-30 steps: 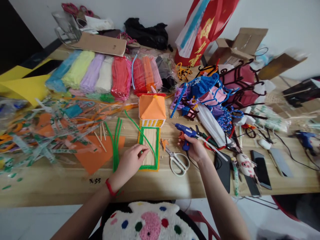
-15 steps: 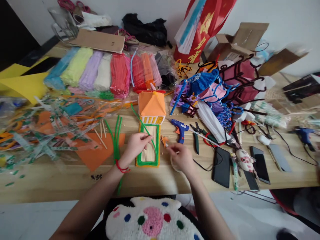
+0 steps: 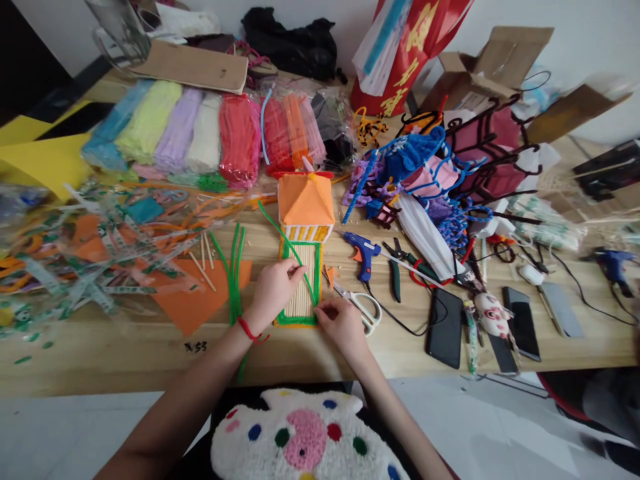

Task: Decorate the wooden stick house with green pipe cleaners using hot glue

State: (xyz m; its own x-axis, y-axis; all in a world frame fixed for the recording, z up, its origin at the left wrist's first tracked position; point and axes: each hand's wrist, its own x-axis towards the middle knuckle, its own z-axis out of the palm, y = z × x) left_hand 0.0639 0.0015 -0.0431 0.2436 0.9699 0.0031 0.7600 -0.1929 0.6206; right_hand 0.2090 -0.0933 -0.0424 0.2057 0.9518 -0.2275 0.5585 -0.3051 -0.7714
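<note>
A green pipe cleaner (image 3: pixel 273 223) slants across a small panel of pale sticks (image 3: pixel 299 303) edged in green and orange. My left hand (image 3: pixel 275 290), a red cord at its wrist, pinches the strip near its middle. My right hand (image 3: pixel 343 325) is closed at the panel's right edge, fingertips at the strip's lower end. Behind the panel stands a little house with an orange roof (image 3: pixel 306 200) and white-striped yellow walls. Scissors with white handles (image 3: pixel 374 312) lie just beyond my right hand. Several loose green pipe cleaners (image 3: pixel 233 280) lie left of my left hand.
A blue glue gun (image 3: pixel 366 252), pliers (image 3: pixel 395 277) and a black phone (image 3: pixel 444 327) lie to the right. An orange sheet (image 3: pixel 187 307) and plastic scraps spread leftward. Bundled pipe cleaners (image 3: pixel 240 140) line the back, near a pile of finished crafts (image 3: pixel 415 160).
My right hand has moved left and down, from beside the scissors to the panel's edge, so the white handles now show. My left hand keeps its pinch on the green pipe cleaner.
</note>
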